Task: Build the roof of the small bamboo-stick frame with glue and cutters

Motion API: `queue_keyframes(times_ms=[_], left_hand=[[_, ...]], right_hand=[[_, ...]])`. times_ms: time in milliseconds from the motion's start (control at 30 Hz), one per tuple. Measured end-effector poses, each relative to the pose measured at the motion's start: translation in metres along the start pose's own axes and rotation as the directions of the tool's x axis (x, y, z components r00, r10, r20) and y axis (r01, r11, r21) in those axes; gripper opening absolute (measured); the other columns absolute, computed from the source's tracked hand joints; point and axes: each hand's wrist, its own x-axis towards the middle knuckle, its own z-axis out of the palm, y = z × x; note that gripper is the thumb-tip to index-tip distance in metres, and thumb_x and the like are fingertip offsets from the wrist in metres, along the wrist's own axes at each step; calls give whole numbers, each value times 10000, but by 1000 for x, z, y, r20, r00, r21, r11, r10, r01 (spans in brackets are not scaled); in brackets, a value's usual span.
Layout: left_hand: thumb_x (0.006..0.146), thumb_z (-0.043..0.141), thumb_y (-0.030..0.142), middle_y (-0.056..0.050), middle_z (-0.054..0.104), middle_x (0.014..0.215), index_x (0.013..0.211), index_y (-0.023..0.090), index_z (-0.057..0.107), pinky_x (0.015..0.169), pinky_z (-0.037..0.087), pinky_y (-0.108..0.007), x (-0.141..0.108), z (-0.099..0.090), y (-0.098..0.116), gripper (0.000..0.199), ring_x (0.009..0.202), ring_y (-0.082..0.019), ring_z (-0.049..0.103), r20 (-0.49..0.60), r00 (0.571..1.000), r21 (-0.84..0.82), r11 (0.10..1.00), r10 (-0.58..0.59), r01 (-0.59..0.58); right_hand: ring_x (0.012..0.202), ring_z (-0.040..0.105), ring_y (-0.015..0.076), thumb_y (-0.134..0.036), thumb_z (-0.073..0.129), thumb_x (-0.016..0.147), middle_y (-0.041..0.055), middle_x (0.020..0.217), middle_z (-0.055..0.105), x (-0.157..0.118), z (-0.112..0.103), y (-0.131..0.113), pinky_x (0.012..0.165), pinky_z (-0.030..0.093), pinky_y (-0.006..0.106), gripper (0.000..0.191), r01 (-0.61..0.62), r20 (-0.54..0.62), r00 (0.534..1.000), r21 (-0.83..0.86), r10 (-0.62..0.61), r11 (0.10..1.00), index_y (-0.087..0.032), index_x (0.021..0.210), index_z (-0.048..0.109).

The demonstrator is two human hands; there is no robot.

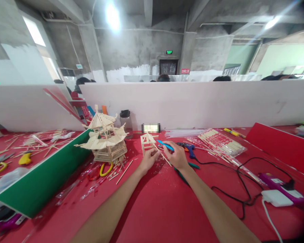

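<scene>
My left hand [149, 160] is closed, its fingertips pinched at a thin wooden stick [166, 160] that slants down to the right. Just beyond those fingers stands a small wooden-stick frame [147, 139] with a peaked top. My right hand [177, 156] is shut on a slim blue pen-shaped tool [165, 145], whose tip points left toward the frame; its exact kind is unclear. Under the right wrist lies a green-handled tool [194, 166], partly covered. A blue glue gun [191, 149] rests just right of the right hand.
To the left stands a tiered stick pavilion [107, 143], beside yellow-handled scissors [106, 169] and a green board [50, 175]. A bottle [126, 122] and a phone [151, 128] are at the back partition [192, 104]. Bundled sticks [221, 141], black cable [239, 168] and a purple power strip [281, 189] lie right.
</scene>
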Motion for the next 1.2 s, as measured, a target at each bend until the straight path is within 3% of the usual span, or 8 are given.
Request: queue_keyframes(times_ms=[133, 267, 433, 567, 700, 800, 900, 1200], left_hand=[[689, 770, 597, -37, 663, 728, 800, 145, 662, 651, 507, -253, 1, 0, -1, 478, 663, -143, 644, -13, 1000, 21, 1000, -3, 3], [662, 776, 617, -29, 657, 699, 779, 145, 653, 636, 508, -247, 2, 0, -2, 502, 643, -141, 639, -26, 1000, 31, 999, -12, 13], [671, 767, 613, -29, 675, 721, 802, 148, 655, 676, 532, -266, 0, 1, 0, 496, 666, -151, 654, -29, 999, 31, 999, -26, 26], [695, 761, 581, -31, 685, 730, 797, 153, 656, 668, 523, -267, -1, 2, 2, 452, 661, -155, 654, -20, 1000, 53, 999, -10, 11], [723, 747, 555, -39, 697, 755, 806, 154, 661, 665, 517, -263, -2, 3, 3, 418, 676, -158, 658, -19, 1000, 59, 998, 1, 0], [743, 736, 535, -38, 699, 771, 821, 157, 663, 673, 519, -266, -3, 3, 3, 392, 678, -156, 658, -15, 1000, 49, 999, 6, -5], [748, 733, 520, -33, 692, 755, 818, 158, 656, 660, 516, -262, -3, 3, 3, 377, 664, -153, 654, -25, 1000, 58, 998, 15, -13], [757, 720, 495, -30, 683, 696, 803, 160, 673, 626, 524, -272, -1, 2, 0, 342, 632, -164, 648, -55, 998, 117, 993, 28, -21]], right_hand=[[757, 674, 172, -336, 546, 921, 12, 849, 701, 5, -9, 9, 745, 502, 265, 130, -95, -74, 993, 1, 95, 995, -224, 963, 597], [722, 636, 182, -363, 549, 900, 9, 767, 653, 9, -14, 32, 741, 479, 284, 152, -161, -110, 982, -79, 152, 984, -221, 847, 550], [877, 661, 235, -251, 484, 896, 92, 958, 691, 8, -16, 64, 820, 491, 344, 202, -277, -54, 961, -114, 272, 954, -184, 1073, 555], [986, 655, 251, -135, 427, 894, 140, 1053, 695, 7, -19, 79, 872, 468, 347, 275, -350, 87, 916, -300, 391, 888, -143, 1123, 578], [922, 671, 229, -264, 539, 913, 94, 963, 724, 5, -18, 78, 804, 445, 284, 155, -304, 308, 844, -398, 439, 865, -170, 939, 659], [851, 675, 217, -394, 623, 881, 69, 888, 732, 3, -14, 72, 716, 413, 262, 216, -266, 405, 789, -454, 463, 850, -188, 873, 688], [828, 671, 212, -445, 661, 847, 70, 870, 732, 1, -11, 67, 669, 380, 255, 261, -249, 432, 759, -500, 488, 830, -187, 874, 697], [722, 658, 183, -459, 690, 806, 42, 783, 729, 1, -10, 62, 590, 341, 240, 267, -277, 470, 729, -462, 498, 842, -192, 803, 699]])
